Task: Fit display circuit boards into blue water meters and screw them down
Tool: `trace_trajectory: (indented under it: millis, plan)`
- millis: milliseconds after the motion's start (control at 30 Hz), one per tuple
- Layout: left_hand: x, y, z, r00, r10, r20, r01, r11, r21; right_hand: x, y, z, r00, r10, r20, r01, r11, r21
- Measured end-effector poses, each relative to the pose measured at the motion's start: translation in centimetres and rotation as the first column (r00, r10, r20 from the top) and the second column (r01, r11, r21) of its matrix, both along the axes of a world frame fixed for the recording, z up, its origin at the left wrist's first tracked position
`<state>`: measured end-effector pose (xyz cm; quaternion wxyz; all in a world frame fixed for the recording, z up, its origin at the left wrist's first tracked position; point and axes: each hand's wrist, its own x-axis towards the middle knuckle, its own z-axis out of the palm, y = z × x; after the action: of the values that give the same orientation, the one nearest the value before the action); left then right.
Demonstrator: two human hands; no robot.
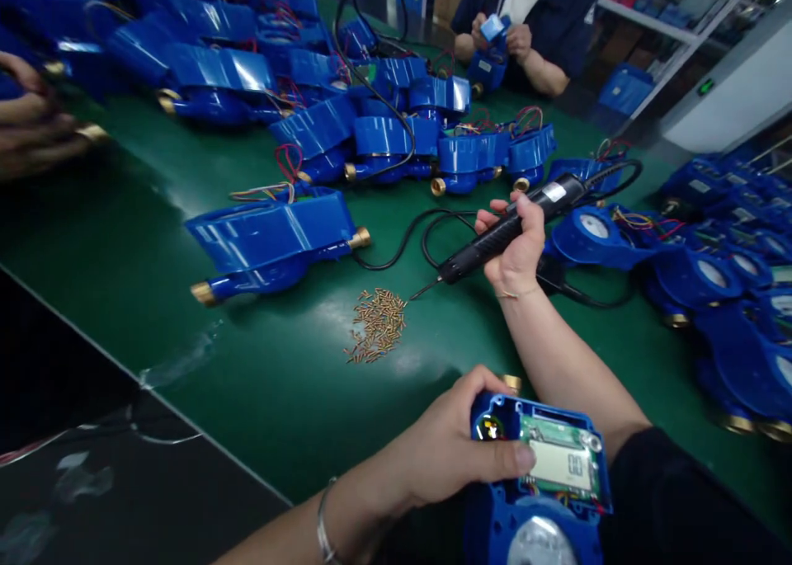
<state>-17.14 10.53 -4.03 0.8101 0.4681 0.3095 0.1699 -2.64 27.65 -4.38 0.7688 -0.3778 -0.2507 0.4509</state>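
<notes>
My left hand (451, 441) grips a blue water meter (488, 507) whose housing is uncovered. Its thumb lies on the green circuit board with a small display (560, 464), which shows digits. In my right hand (520, 243) is a black electric screwdriver (486, 247), held at a slant with its bit pointing down to the left. The tip of the bit is at the right edge of a pile of small brass-coloured screws (379, 326) on the green table (297, 408). Whether the tip touches a screw is too small to tell.
A blue meter (272, 235) with loose wires lies left of the screws. Rows of meters (396, 136) stand behind, more (699, 276) on the right. Black cable (408, 235) loops over the table. Another person's hands (504, 41) work opposite; a further hand (37, 128) is at left.
</notes>
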Motion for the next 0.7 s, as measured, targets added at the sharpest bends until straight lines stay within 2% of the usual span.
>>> trace_trajectory:
  millis: [200, 433, 700]
  plan:
    - [0.41, 0.01, 0.34, 0.999, 0.008, 0.05, -0.003, 0.996, -0.086, 0.32, 0.16, -0.22, 1.0, 0.002, -0.024, -0.002, 1.0, 0.004]
    - [0.47, 0.15, 0.99, 1.0, -0.014, 0.006, 0.014, 0.997, -0.077, 0.41, 0.15, -0.44, 1.0, -0.006, -0.015, 0.006, 1.0, 0.027]
    - [0.8, 0.29, 0.82, 0.997, -0.001, 0.072, 0.013, 0.987, -0.161, 0.56, 0.52, -0.48, 1.0, -0.012, -0.026, 0.011, 1.0, -0.02]
